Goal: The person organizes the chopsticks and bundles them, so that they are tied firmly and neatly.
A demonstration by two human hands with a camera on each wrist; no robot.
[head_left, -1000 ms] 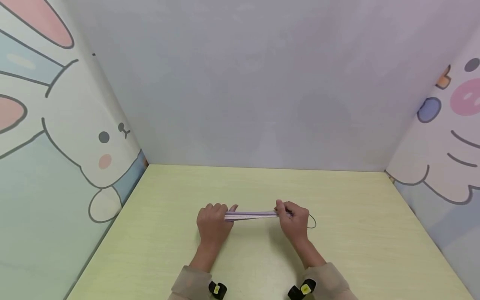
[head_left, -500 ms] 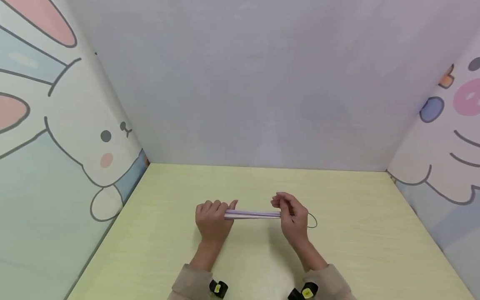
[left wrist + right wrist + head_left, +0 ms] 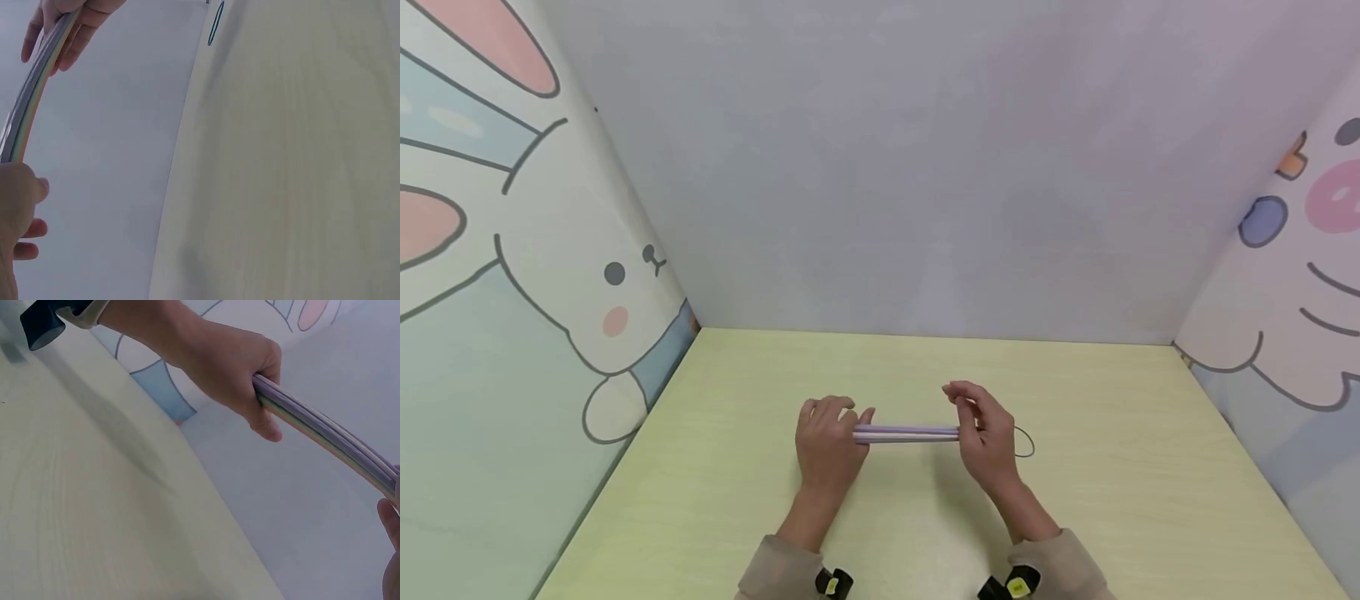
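Note:
A slim bundle of layered strips (image 3: 906, 434), lavender and white on top, lies level between both hands above the table. The wrist views show green and orange layers along its underside, and a slight bow along its length. My left hand (image 3: 829, 446) grips the left end, thumb pointing away and forefinger partly raised. At the other end my right hand (image 3: 988, 439) pinches the bundle between thumb and fingers, several fingertips curled above it. Both ends are hidden in the hands. A thin dark teal cord loop (image 3: 215, 24) hangs out past the right hand.
A pale wooden table (image 3: 1112, 467) spreads below the hands. A plain grey wall (image 3: 925, 167) stands behind it, and side panels with cartoon animals (image 3: 565, 275) border it left and right. Black wrist cameras (image 3: 833, 583) sit at the beige sleeve cuffs (image 3: 782, 567).
My right hand's fingers have lifted off the bundle's far side and curled above it. My left hand's fingers have loosened a little. The strips now lie more evenly together.

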